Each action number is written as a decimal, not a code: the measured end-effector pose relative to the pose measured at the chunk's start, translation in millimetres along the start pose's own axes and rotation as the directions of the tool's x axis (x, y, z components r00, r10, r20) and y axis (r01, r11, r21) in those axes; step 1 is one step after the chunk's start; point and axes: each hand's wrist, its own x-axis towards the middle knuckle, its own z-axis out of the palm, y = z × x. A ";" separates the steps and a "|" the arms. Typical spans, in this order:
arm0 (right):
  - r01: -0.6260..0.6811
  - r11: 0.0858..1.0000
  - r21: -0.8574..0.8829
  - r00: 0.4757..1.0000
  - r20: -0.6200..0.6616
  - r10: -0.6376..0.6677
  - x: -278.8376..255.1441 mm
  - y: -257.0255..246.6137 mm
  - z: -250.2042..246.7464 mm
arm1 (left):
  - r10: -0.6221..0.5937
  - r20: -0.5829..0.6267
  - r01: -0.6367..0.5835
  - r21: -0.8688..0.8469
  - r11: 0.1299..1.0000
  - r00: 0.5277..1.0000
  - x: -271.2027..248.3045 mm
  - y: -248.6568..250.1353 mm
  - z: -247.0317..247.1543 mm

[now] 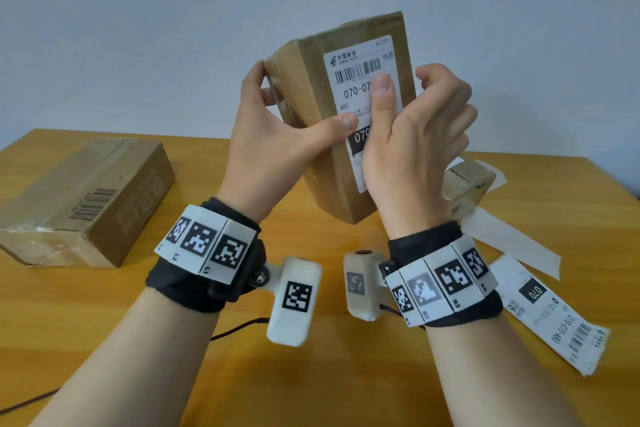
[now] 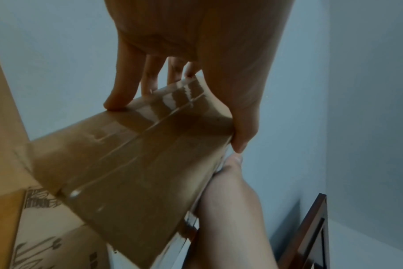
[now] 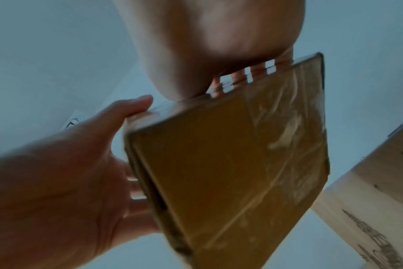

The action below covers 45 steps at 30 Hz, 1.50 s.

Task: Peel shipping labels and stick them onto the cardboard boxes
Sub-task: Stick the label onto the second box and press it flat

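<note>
Label pressed onto a box held in the air.
The left hand (image 1: 277,135) grips the cardboard box (image 1: 322,156) above the tabletop (image 1: 104,322); the right hand (image 1: 415,135), fingers curled around its far edge, thumbs the shipping label (image 1: 360,87). Uneven pressure could trap creases, or the box could twist and slip.

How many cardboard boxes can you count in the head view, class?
3. One box is held up in both hands, one lies on the table at left, and one sits partly hidden behind the right hand. More may be hidden.
</note>
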 end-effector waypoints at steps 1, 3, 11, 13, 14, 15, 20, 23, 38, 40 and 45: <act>0.006 1.000 -0.008 1.000 0.008 -0.006 -1.2 -1.3 0.6 | -0.023 -0.022 0.023 -0.019 1.000 0.999 -0.4 -0.1 1.3; 0.019 1.000 -0.019 0.998 0.052 -0.018 -5.0 -3.4 3.3 | -0.060 -0.070 0.056 -0.056 0.997 0.996 -0.9 -1.3 2.6; 0.047 0.998 -0.050 0.917 0.398 -0.023 -13.2 -3.0 5.4 | -0.158 -0.147 0.136 -0.146 0.980 0.976 4.5 -4.3 -5.2; -0.049 0.999 0.003 0.880 0.472 0.041 -4.4 -1.2 -0.9 | -0.190 -0.081 0.178 -0.137 0.975 0.978 8.2 -7.6 -9.5; -0.155 0.987 0.050 0.848 0.519 0.107 1.0 1.0 -3.2 | -0.205 -0.051 0.196 -0.134 0.971 0.978 10.0 -10.6 -12.3; -0.264 0.962 0.075 0.800 0.574 0.174 6.3 3.0 -6.0 | -0.220 -0.032 0.215 -0.129 0.968 0.975 12.0 -14.5 -14.5; -0.319 0.938 -0.135 0.614 0.725 0.313 10.2 15.6 -7.6 | -0.307 -0.033 0.304 -0.069 0.950 0.951 17.2 -34.8 -10.6; -0.322 0.923 -0.210 0.572 0.734 0.366 8.6 19.9 -6.2 | -0.344 0.079 0.345 -0.003 0.939 0.936 19.5 -44.7 -4.5; -0.193 0.952 -0.238 0.560 0.769 0.306 9.0 25.4 -15.2 | -0.356 0.139 0.319 0.235 0.918 0.924 14.8 -34.6 0.0; -0.190 0.952 -0.239 0.565 0.766 0.305 8.2 25.9 -23.4 | -0.287 0.120 0.257 0.216 0.942 0.950 11.8 -27.5 2.1; -0.220 0.928 -0.301 0.566 0.735 0.373 9.6 32.8 -58.3 | -0.156 0.100 0.139 0.160 0.977 0.983 -5.3 -4.3 15.1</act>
